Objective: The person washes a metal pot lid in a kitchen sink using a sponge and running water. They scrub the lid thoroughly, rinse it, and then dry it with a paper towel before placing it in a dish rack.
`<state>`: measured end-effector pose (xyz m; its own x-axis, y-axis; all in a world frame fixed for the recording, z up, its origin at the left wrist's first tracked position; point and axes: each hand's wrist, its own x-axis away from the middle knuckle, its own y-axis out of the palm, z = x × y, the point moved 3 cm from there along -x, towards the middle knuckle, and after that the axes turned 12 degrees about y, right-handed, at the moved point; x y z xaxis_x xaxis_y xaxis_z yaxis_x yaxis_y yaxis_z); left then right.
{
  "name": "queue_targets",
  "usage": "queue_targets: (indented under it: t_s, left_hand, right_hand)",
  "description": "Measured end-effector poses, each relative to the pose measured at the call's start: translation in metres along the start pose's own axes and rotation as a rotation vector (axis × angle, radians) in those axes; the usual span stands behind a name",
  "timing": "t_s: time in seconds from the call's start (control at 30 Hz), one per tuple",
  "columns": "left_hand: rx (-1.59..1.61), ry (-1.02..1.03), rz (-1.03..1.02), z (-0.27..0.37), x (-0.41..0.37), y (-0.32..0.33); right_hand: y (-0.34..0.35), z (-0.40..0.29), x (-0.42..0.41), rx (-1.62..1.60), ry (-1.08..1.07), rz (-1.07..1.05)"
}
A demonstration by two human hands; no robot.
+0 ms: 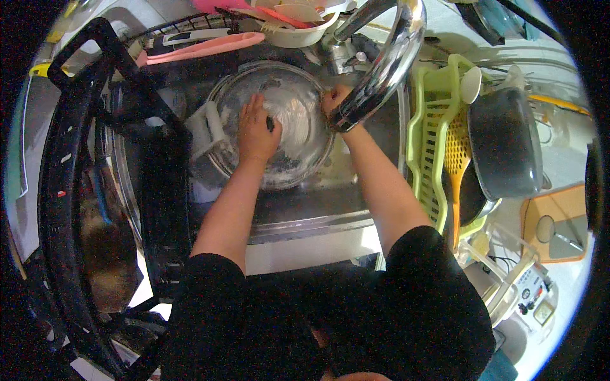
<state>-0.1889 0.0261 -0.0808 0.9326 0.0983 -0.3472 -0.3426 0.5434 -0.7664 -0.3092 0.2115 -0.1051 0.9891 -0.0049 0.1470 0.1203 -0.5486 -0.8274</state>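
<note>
A round clear lid with a dark knob, apparently glass (300, 162), lies in the metal sink (310, 205). My left hand (257, 126) rests with its fingers spread over the lid, beside the knob. At the lid's right rim is my right hand (337, 97), its fingers curled; the curved chrome faucet (381, 78) hides part of it and the wrist. Whether the right hand grips the rim cannot be told. A white plastic handled item (212, 124) sits against the lid's left edge.
A green dish rack (429, 143) stands right of the sink with a yellow slotted spatula (456, 147) and a dark pot (505, 143). Black plastic racks (62, 190) crowd the left. Behind lie a pink-handled utensil (205, 47) and a white utensil bowl (300, 35).
</note>
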Motion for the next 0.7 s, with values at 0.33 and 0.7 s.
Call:
queue_targets:
  t_s: [0.33,0.7]
  left_hand:
    - [-0.055,0.057,0.001,-0.008,0.009,0.011]
    - [-0.032,0.035,0.025,-0.003,0.004,-0.004]
  right_hand:
    - [-0.010,0.034,0.119,0.038,0.349,-0.057]
    - [0.011,0.078,0.162,-0.557,0.671,-0.625]
